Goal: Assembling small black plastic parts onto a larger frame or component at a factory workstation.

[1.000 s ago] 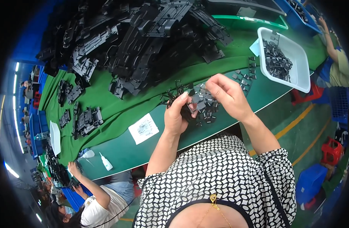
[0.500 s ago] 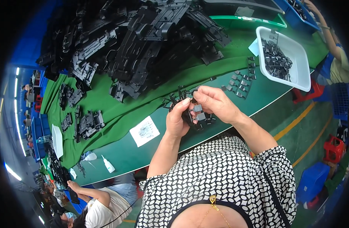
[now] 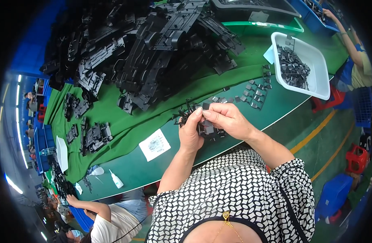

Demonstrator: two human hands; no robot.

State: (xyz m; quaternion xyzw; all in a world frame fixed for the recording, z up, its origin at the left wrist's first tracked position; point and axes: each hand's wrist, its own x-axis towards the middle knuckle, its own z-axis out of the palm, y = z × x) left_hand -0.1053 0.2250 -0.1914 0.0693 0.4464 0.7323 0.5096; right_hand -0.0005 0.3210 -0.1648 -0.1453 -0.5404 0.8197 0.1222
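Over the near edge of the table, my left hand is closed around a black plastic part with thin prongs. Close against it, my right hand pinches a small dark flat piece between thumb and fingers. The two thumb tips nearly meet above the part. Small grey tabs show beneath my fingers; whether they belong to the held part I cannot tell. Beyond my right hand, a moulded frame of small grey tabs lies on the green table.
A large heap of black plastic mouldings covers the far side on a green cloth. At right stands a white bin of small dark pieces. A printed paper and a small white bottle lie left. Co-workers sit at both sides.
My right hand has shifted slightly left and down, closer to my left thumb. The grey tabs by my fingers are now more covered, and the black part has tilted a little.
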